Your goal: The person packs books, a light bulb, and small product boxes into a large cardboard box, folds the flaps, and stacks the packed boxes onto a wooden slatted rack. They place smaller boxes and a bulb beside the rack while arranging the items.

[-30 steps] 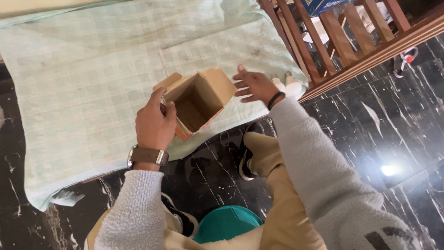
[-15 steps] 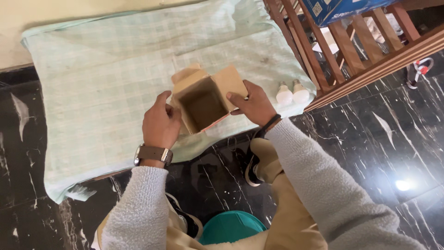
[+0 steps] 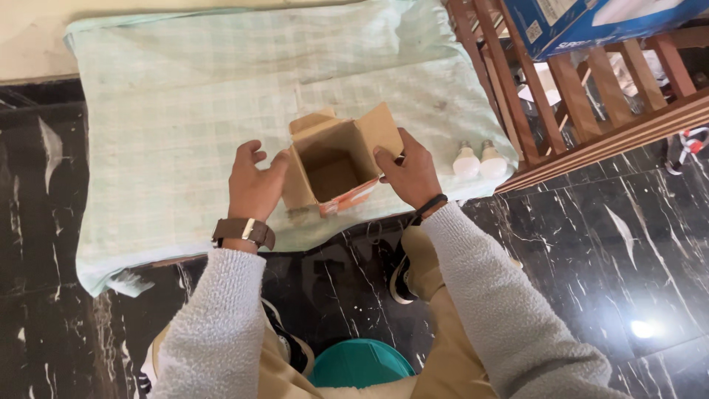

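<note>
bright daylight; sharp focus (floor (image 3: pixel 635 329) glare)

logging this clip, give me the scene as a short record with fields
surface: pale green checked cloth spread on a dark marble floor
box: small open cardboard box, flaps up, nothing visible inside
left hand: left hand against the box's left side
right hand: right hand gripping the box's right flap
nearby: two white bulbs on the cloth, right of the box
right edge: wooden slatted frame with a blue box on it
</note>
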A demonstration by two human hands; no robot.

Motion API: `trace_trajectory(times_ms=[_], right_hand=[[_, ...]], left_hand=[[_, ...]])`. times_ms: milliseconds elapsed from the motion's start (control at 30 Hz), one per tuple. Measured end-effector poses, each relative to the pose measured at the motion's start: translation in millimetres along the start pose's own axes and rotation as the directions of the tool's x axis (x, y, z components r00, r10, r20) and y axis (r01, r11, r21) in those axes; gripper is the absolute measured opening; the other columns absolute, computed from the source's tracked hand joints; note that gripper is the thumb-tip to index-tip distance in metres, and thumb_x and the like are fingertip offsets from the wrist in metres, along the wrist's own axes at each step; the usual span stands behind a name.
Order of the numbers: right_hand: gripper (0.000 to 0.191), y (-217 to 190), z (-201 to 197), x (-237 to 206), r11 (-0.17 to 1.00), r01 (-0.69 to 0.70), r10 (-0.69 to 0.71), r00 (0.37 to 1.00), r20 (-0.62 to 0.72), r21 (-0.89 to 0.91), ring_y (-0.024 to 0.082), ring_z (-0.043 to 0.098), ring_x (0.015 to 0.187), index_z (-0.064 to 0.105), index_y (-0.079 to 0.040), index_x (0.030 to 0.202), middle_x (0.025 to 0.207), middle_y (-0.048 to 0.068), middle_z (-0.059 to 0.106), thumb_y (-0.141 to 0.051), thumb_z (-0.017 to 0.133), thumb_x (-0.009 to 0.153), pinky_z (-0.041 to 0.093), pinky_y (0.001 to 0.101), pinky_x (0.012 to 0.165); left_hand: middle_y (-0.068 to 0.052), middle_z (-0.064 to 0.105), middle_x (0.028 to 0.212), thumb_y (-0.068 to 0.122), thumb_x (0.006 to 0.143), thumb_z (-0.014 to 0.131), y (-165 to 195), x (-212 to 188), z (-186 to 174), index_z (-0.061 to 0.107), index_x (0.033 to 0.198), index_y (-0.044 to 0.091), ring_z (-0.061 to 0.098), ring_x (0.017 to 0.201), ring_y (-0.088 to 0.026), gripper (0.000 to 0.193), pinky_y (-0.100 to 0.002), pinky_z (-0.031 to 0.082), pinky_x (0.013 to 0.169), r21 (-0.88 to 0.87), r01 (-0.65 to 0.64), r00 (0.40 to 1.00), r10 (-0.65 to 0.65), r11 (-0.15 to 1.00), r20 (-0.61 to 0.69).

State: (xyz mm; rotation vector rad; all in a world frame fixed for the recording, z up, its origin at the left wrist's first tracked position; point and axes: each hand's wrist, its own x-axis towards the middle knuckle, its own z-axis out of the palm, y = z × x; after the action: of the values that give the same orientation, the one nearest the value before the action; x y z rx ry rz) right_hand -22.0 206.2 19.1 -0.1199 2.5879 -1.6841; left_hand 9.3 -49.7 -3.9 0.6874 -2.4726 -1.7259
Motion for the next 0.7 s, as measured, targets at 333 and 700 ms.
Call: trace_trajectory(times_ms=[333,700], right_hand=[[0.040,-1.4,1.7,0.2,0.995,0.097,-0.096,0.993,-0.067,0.011,0.014,0.074,0.071,0.059,0.000,0.133,0.096,0.011,0.075,-0.016,0.064,0.097,0.065,0.0289,0.057],[0.051,-3.7,10.3,-3.0,0.994,0.096,-0.095,0.995,0.021,-0.057,0.019,0.075,0.069,0.050,-0.006,0.143,0.094,0.013,0.076,-0.013,0.063,0.094,0.064,0.0322,0.056]], left_hand=[[-0.019,0.074,0.106,0.043,0.087,0.071,-4.9,2.2,1.9,0.045,0.143,-0.004,0.073,0.098,-0.027,0.078,-0.036,0.056,0.085,0.040,-0.022,0.999,0.020,0.999,0.041],[-0.011,0.077,0.091,0.026,0.096,0.065,-1.4,-1.2,5.8,0.069,0.117,0.000,0.071,0.080,-0.015,0.034,-0.031,0.056,0.070,-0.356,-0.088,0.978,0.148,0.930,0.144]])
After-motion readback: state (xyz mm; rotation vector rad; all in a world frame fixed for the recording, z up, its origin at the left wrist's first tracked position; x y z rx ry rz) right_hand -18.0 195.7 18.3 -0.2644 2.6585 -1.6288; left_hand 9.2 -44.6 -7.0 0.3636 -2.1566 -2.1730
